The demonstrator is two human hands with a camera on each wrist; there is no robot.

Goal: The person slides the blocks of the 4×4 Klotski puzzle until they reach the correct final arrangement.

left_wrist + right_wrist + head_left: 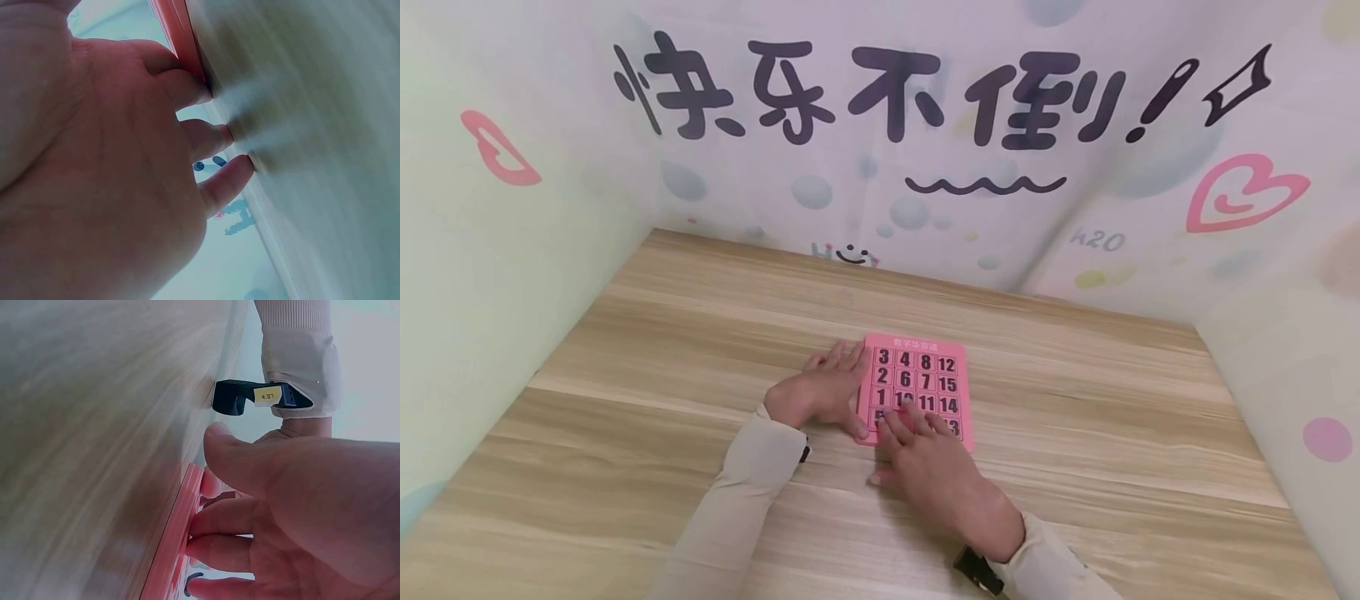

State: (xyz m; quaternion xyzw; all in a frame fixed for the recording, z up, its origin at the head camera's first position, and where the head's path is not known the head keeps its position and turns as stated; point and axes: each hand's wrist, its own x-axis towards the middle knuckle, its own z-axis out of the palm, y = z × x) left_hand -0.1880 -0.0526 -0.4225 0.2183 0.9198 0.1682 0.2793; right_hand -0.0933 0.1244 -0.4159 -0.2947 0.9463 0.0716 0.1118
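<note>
A pink sliding number puzzle lies flat on the wooden table, its tiles printed with black numbers. Across its top row I read 3, 4, 8 and 12. My left hand lies along the puzzle's left side, thumb at the lower left corner. In the left wrist view, several fingertips touch the tabletop beside the pink edge. Over the bottom row, my right hand rests its extended fingers on the tiles, hiding some of them. Its thumb stays off the puzzle in the right wrist view.
The wooden table stretches out around the puzzle. Behind it hangs a printed white backdrop with large dark characters, and pale walls stand at both sides. Each wrist carries a small black device at the sleeve's cuff.
</note>
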